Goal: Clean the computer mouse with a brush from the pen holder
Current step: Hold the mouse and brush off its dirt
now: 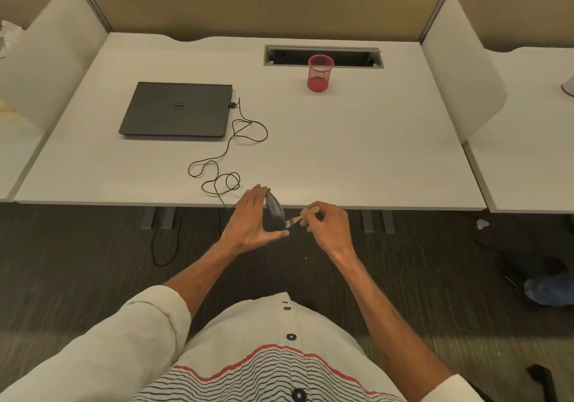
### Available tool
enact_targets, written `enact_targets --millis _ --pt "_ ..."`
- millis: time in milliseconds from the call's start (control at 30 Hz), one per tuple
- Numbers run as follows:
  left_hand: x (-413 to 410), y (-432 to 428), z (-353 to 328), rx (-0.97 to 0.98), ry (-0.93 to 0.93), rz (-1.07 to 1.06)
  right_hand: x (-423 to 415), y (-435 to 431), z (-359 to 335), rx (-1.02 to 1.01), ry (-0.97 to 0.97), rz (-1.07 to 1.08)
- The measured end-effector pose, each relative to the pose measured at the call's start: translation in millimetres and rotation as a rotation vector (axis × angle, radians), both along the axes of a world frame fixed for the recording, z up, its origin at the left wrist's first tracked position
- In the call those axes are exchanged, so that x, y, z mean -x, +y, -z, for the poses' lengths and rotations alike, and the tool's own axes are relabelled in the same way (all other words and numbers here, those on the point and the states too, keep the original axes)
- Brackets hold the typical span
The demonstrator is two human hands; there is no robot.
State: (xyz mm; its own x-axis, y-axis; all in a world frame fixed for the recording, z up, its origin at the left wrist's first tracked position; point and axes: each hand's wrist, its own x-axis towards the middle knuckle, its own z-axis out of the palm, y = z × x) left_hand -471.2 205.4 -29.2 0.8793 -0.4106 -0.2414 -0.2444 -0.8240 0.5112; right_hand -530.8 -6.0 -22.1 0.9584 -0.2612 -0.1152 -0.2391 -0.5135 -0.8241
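Observation:
My left hand grips a dark grey computer mouse, held on edge just off the front edge of the desk. Its black cable loops across the desk to the laptop. My right hand pinches a small brush with a pale wooden handle. The bristles touch the lower side of the mouse. A red mesh pen holder stands upright at the back of the desk, with nothing visible in it.
A closed dark laptop lies at the back left of the white desk. A cable slot opens behind the pen holder. White side dividers flank the desk. Dark carpet lies below.

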Motion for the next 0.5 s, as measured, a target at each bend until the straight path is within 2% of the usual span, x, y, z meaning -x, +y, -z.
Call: enact_targets --millis 233,367,500 --pt "0 1 0 0.000 -0.002 0.011 -2 -2 -9 -0.326 0.019 0.023" --pt "-1 -1 0 -0.013 -0.002 0.003 -5 -8 -7 -0.197 -0.008 0.166" --pt "-2 -1 1 -0.004 0.010 0.006 -4 -7 -2 -0.084 0.050 0.119"
